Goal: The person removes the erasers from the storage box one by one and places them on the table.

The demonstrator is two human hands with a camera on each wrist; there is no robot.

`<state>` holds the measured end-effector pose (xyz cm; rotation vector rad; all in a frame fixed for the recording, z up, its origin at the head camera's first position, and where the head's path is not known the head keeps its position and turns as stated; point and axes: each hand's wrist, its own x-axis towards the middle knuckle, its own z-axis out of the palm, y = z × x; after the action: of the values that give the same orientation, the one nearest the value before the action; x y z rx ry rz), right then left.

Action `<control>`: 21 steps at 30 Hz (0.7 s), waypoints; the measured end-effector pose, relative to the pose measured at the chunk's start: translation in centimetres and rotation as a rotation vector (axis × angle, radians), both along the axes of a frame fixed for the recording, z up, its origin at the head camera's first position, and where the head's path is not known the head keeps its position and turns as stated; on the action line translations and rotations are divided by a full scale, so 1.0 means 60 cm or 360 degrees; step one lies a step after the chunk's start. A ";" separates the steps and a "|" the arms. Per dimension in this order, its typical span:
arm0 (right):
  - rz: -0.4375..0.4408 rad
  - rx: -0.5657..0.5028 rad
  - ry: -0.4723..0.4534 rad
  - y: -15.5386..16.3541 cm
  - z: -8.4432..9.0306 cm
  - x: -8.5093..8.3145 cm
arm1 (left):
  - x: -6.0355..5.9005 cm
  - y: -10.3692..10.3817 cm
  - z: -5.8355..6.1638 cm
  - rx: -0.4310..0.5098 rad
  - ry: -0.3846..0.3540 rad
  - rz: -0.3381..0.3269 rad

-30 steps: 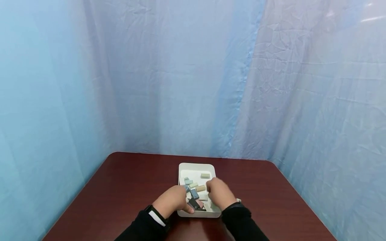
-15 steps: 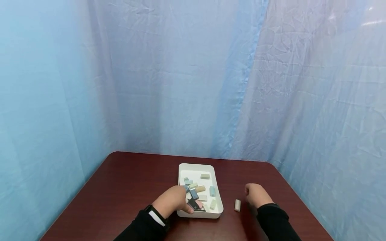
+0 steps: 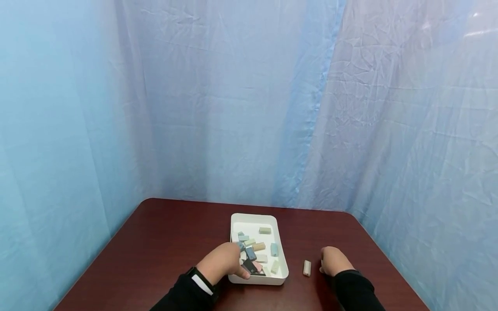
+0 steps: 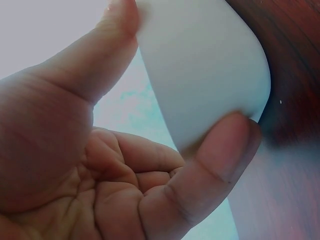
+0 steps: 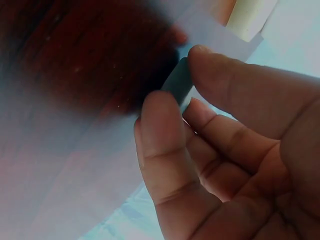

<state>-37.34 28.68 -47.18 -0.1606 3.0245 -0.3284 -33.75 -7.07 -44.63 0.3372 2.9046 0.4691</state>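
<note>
My left hand [image 3: 221,262] grips the near left corner of a white tray [image 3: 256,280], thumb at the rim. The left wrist view shows the tray's white wall [image 4: 205,65] between thumb and fingers. Several small rectangular blocks in pale green, blue, tan, pink and black lie in the tray, some hidden behind the left hand. To the right of the tray, my right hand [image 3: 335,260] is low over the table. In the right wrist view, its thumb and fingers pinch a dark teal block [image 5: 178,82]. A beige block [image 3: 307,268] lies on the table just left of the right hand.
The dark red-brown table [image 3: 186,229] has rounded far corners. Light blue cloth [image 3: 233,108] hangs behind it and along both sides. A pale block [image 5: 250,17] shows at the top of the right wrist view.
My right hand has moved from over the tray's right side out to the right, beyond the beige block on the table. My left hand has kept its grip on the tray.
</note>
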 end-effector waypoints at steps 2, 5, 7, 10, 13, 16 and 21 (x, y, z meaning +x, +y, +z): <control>0.0004 0.0000 0.0012 0.001 -0.002 -0.002 | 0.000 0.000 0.000 -0.0018 0.0024 -0.0009; 0.0009 0.0004 0.0027 0.002 -0.001 -0.004 | 0.000 0.001 0.003 -0.0032 0.0072 -0.0019; 0.0009 0.0016 0.0028 0.002 -0.001 -0.005 | 0.001 0.001 0.004 -0.0024 0.0079 -0.0021; 0.0009 0.0047 0.0024 0.001 0.001 -0.007 | 0.002 0.000 0.006 0.0006 0.0072 -0.0026; 0.0016 0.0069 0.0016 0.000 0.000 -0.011 | 0.002 -0.004 0.007 0.0064 0.0048 -0.0037; 0.0027 0.0096 0.0008 0.001 -0.001 -0.013 | 0.003 -0.007 0.007 0.0121 0.0031 -0.0054; 0.0030 0.0110 0.0018 -0.002 0.009 -0.006 | 0.002 -0.005 0.003 0.0093 0.0020 -0.0072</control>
<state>-37.68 28.54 -46.63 -0.1861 3.0382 -0.2221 -33.61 -7.37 -44.48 0.4154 2.8932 0.5472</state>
